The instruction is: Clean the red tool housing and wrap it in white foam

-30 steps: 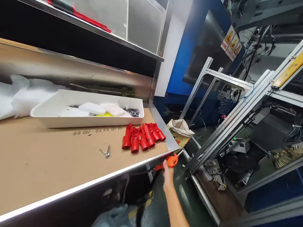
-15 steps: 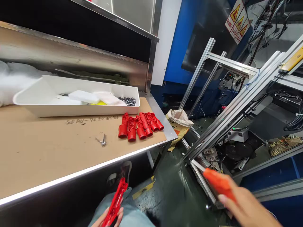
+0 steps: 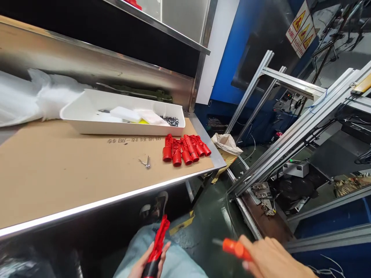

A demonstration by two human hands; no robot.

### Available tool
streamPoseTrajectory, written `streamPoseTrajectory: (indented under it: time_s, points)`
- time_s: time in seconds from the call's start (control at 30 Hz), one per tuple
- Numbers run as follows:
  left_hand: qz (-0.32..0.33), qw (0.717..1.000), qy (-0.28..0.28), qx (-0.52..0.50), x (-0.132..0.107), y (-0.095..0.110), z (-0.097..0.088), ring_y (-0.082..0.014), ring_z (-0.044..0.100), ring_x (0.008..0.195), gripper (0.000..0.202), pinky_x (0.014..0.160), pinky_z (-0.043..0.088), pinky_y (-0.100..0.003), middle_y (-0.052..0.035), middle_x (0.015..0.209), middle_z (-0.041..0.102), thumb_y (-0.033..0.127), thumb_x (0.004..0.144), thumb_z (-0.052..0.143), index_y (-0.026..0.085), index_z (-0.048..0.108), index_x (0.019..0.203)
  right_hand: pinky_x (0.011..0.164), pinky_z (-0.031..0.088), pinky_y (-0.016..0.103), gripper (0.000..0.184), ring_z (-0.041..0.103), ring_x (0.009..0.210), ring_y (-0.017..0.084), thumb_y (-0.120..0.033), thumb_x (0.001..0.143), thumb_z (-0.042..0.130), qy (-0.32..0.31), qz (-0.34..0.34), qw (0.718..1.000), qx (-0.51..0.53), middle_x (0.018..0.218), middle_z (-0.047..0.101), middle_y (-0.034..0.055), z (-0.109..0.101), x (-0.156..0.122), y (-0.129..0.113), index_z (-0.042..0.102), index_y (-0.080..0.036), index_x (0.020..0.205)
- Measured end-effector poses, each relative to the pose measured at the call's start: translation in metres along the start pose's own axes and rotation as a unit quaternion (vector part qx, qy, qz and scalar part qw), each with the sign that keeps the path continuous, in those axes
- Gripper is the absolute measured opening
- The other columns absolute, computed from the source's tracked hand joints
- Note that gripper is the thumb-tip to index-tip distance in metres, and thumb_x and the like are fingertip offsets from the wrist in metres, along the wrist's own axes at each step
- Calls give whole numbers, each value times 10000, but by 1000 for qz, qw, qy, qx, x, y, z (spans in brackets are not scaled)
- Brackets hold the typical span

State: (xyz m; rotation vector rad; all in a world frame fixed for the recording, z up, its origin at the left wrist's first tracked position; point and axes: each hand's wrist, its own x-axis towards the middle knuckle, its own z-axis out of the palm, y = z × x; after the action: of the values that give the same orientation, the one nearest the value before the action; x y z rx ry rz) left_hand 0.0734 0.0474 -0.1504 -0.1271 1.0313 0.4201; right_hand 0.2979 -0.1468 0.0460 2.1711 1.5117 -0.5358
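The red plastic part (image 3: 159, 241) is at the near side, just left of the middle, over the person's pale blue trouser leg (image 3: 179, 258) and outside the near edge of the table. It's long and narrow, kinda glossy, bright red, with a rough, open-looking upper end and a black band around the lower bit. It's tilted, top end leaning right and away. Finer detail is too small to make out, sorry.

Left hand (image 3: 140, 265) is grasping it near the lower end, fingers showing on both sides. Right hand (image 3: 269, 255) is off to the right, wrapped around an orange tool (image 3: 237, 249) with a thin grey tip that points left, toward the red part. Tip's pretty blurry, and there's a clear gap between it and the part.

Further out, a bunch of similar red parts (image 3: 189, 150) sit side by side at the right end of the table, on a cardboard sheet (image 3: 81, 181). Left of those is a small metal clipper (image 3: 147, 163). Behind, on the far side, there's a long white tray (image 3: 130, 129) with white blocks (image 3: 125, 114) and a pile of little dark bits (image 3: 172, 121). Right of the table stands a paper sack (image 3: 227, 143).
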Motion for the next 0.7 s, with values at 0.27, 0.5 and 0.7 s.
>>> streamPoseTrajectory:
  time_s: [0.27,0.5,0.7]
  points:
    - [-34,999,-19,-17,10,-4,-1,-199,699,553,294,425,573,-240,-65,770,726,124,954,565,88,559,1246,445,231,280,228,707,609,256,-181,879,585,-65,-171,981,-63,735,744,36,-9,13,-48,615,-226,1101]
    - [-126,988,-84,-10,10,10,-22,-67,510,372,255,352,469,-143,28,596,570,293,1034,453,77,589,1017,528,257,300,283,730,796,324,-227,906,581,-90,-123,988,-35,904,760,106,-40,21,-56,595,-207,1188]
    - [-59,988,-94,108,8,11,-27,-43,439,361,339,373,425,-121,36,536,493,246,1026,450,86,577,756,567,299,286,282,708,837,308,-230,918,566,-100,-125,987,4,945,738,102,-59,22,-52,591,-229,1199]
